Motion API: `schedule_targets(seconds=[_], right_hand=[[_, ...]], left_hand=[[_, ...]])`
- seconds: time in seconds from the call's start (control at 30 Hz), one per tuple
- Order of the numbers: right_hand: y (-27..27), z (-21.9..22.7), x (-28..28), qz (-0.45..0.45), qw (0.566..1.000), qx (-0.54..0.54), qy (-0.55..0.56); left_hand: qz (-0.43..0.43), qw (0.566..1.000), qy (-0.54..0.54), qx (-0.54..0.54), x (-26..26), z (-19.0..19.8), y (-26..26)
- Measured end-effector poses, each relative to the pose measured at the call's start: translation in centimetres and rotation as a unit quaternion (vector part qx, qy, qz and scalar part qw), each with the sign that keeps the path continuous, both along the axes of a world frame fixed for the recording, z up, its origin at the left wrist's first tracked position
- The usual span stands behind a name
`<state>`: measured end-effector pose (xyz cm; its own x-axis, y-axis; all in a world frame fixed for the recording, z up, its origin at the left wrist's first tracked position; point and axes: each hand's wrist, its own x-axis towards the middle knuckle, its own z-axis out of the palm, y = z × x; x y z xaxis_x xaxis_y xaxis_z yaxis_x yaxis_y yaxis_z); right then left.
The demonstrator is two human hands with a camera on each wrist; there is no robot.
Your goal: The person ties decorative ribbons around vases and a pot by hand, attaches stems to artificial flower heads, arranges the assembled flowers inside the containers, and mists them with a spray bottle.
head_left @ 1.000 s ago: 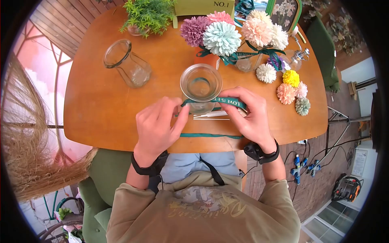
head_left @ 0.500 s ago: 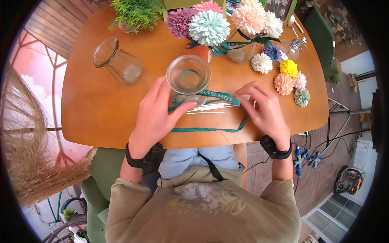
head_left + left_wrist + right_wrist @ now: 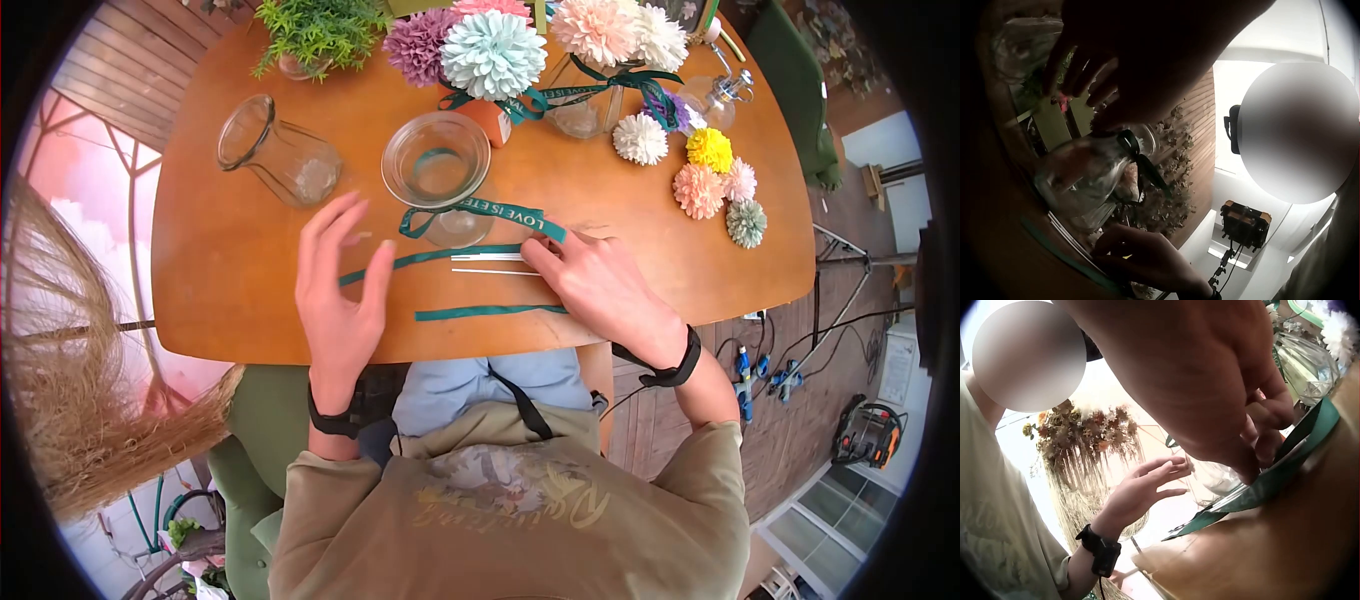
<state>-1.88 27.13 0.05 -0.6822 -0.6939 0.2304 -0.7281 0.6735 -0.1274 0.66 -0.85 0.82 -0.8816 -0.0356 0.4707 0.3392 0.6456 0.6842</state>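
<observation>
A clear glass vase (image 3: 437, 190) stands near the table's middle. Dark green ribbon (image 3: 500, 211) with white lettering circles its neck, and one tail sticks out to the right. My right hand (image 3: 605, 290) reaches down right of the vase with curled fingers and pinches the long green ribbon (image 3: 1235, 503) lying on the table. Thin white sticks (image 3: 488, 257) lie right at those fingertips. My left hand (image 3: 340, 295) hovers left of the vase, fingers apart and holding nothing. Its thumb is close to one ribbon end. Another ribbon stretch runs along the front.
An empty glass vase (image 3: 285, 155) leans at the left and a green plant (image 3: 318, 35) stands behind it. Large artificial flowers (image 3: 493, 55) are at the back. Loose flower heads (image 3: 700, 188) lie at the right. A glass bottle (image 3: 712, 100) stands near the right edge.
My left hand has left the vase and moved left. My right hand has released the ribbon tail and lowered to the sticks and ribbon. The table ribbon now runs straighter behind the sticks.
</observation>
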Motion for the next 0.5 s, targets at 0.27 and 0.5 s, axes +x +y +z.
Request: schedule_targets(seconds=[0.27, 0.5], right_hand=[[-0.8, -0.1, 0.0, 0.007, 0.997, 0.067, 0.034], [-1.2, 0.4, 0.0, 0.033, 0.99, 0.106, 0.088]], left_hand=[[0.026, 0.998, 0.026, 0.056, 3.1, -1.3, -0.4], [0.004, 0.997, 0.038, 0.062, 5.1, -2.2, -0.8]])
